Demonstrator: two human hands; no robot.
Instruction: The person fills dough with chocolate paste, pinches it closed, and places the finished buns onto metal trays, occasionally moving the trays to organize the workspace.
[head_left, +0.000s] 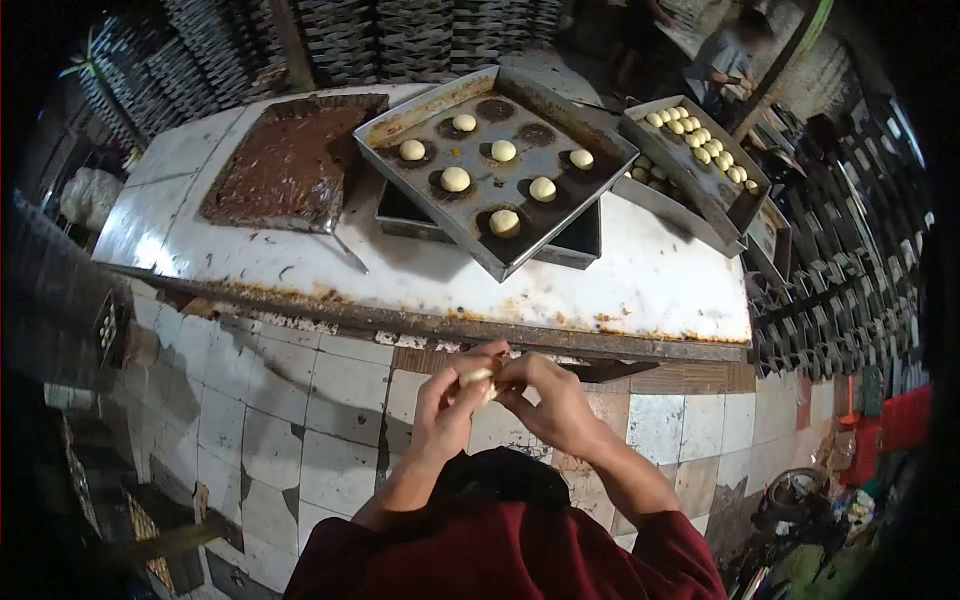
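Observation:
Both hands meet in front of my chest, below the table's front edge. My left hand (448, 398) and my right hand (548, 400) pinch a small pale piece of dough (476, 378) between their fingertips. On the table ahead, a grey metal baking tray (400, 118) rests tilted on another tray and holds several round dough balls (455, 179) on dark greased spots. To its left a flat tray of brown chocolate filling (290, 160) lies with a thin utensil at its near corner.
The white table (640, 280) has a rusty front edge. Stacked trays with several dough balls (700, 140) stand at the right. Another person (725, 60) works at the far right. Dark tray racks line the back and right. The floor is tiled.

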